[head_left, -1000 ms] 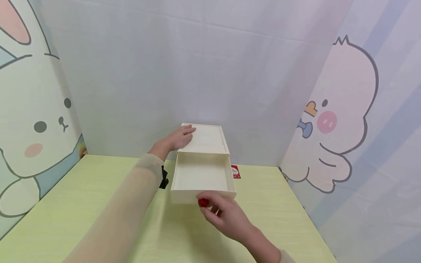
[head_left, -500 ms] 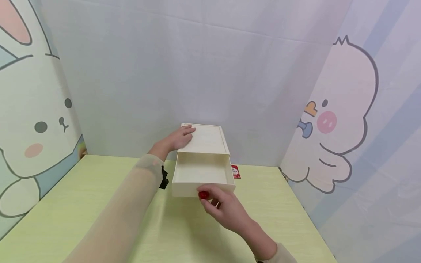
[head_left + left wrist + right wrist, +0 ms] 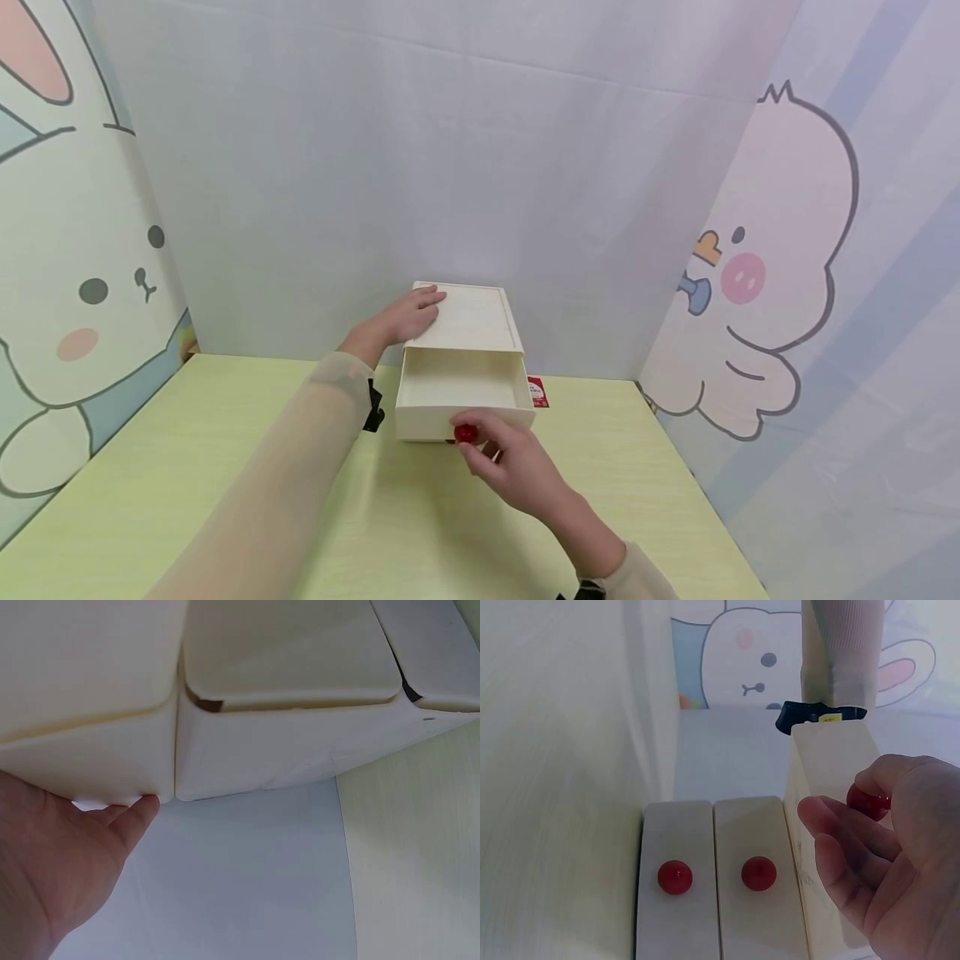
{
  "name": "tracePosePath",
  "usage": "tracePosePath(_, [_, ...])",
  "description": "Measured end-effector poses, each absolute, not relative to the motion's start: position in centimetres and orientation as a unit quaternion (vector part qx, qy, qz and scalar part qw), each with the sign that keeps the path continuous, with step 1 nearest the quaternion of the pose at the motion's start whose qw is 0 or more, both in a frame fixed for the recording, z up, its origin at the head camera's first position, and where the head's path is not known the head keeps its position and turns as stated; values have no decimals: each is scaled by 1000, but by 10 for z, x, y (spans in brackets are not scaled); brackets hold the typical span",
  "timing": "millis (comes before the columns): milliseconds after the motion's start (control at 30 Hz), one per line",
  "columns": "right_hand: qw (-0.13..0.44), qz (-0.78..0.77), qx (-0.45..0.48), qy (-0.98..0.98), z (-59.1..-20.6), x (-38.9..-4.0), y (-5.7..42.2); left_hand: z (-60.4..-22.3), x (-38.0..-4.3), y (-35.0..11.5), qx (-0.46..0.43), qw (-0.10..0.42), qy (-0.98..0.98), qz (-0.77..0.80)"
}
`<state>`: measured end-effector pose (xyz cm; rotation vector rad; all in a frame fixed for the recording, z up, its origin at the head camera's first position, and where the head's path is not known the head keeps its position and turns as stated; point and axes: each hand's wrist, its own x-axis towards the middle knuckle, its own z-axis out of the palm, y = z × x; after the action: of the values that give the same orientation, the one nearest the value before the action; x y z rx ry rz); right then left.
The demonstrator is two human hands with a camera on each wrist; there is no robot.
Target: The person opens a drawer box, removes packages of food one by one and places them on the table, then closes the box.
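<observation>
A white drawer cabinet [image 3: 476,318] stands at the back of the table. Its top drawer [image 3: 427,422] is pulled partway out, and its visible inside is bare. My right hand [image 3: 521,468] pinches the round red knob [image 3: 466,433] on that drawer's front between thumb and fingers. On the left part of the cabinet's top rests my left hand [image 3: 412,315], fingers extended. The left wrist view shows its fingertips [image 3: 142,810] against the cabinet's top. Two closed lower drawers, each with a red knob [image 3: 758,873], appear in the right wrist view.
A small red-and-white card or packet [image 3: 537,392] lies on the pale yellow-green table [image 3: 615,467], right of the cabinet. A grey-white curtain [image 3: 480,167] hangs close behind. Cartoon-printed panels [image 3: 772,275] stand at both sides.
My right hand has moved away from me with the knob, so the top drawer has slid further into the cabinet, though it still stands out. My left hand has stayed in place.
</observation>
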<state>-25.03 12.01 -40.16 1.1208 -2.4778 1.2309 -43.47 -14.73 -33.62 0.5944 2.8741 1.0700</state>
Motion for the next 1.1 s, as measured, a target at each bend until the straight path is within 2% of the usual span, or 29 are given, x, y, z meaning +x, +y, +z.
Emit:
tracePosePath(700, [68,395,348,-847,-398,-267,112,-334,-432,-147,193,7,920,340])
tracePosePath(1100, [87,374,325,-864,-400,-280,109,-335,-433,-146,195,2,924,328])
